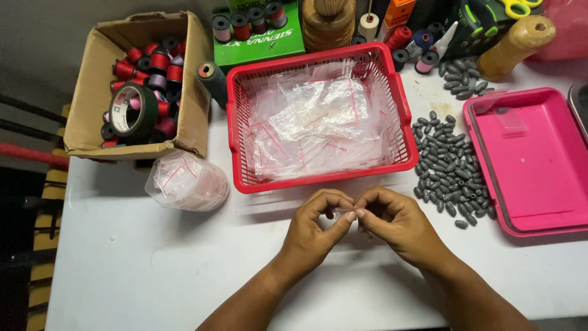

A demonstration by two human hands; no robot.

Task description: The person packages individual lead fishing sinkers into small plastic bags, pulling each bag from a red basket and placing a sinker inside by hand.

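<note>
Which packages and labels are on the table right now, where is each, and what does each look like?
Cardboard box: far left, brown, open, holding thread spools.
Green box: top centre, flat, spools on top.
Bag bundle: left of the red basket, clear plastic with red lines.
Orange packet: top edge, mostly hidden.

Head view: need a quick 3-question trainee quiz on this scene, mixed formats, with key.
1. True or false: the red basket holds clear plastic bags.
2. Multiple choice: the pile of grey oval weights lies
A. inside the cardboard box
B. on the table between the red basket and the pink tray
C. inside the pink tray
3. Fill in: the left hand and right hand together pinch a small clear ____ in front of the basket.

Key: 1 true; 2 B; 3 bag (it looks like one; small and partly hidden by the fingers).
</note>
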